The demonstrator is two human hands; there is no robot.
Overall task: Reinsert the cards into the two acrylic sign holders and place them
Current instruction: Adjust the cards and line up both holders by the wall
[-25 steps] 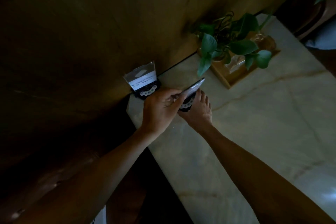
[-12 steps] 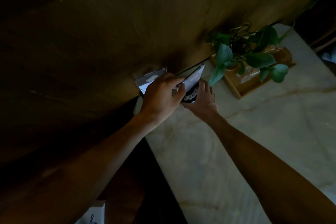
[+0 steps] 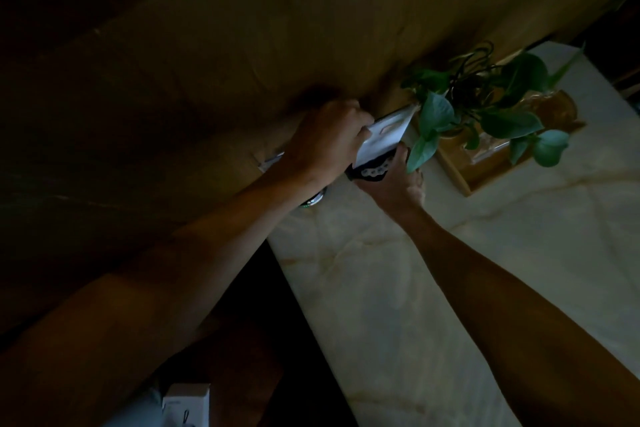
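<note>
Nearest us, our right hand (image 3: 394, 184) grips the black patterned base of the second acrylic sign holder (image 3: 379, 146) from below, while our left hand (image 3: 323, 146) pinches the top edge of its white card (image 3: 384, 137) — we judge this card nearly seated, with setting it down on the marble counter (image 3: 433, 288) still to do. Behind the left hand, the first sign holder (image 3: 273, 161) is mostly hidden against the wood wall (image 3: 311, 28), apparently already placed. Since a second ago we have carried the holder farther from us, up beside the potted plant (image 3: 485, 107), and turned it more upright.
</note>
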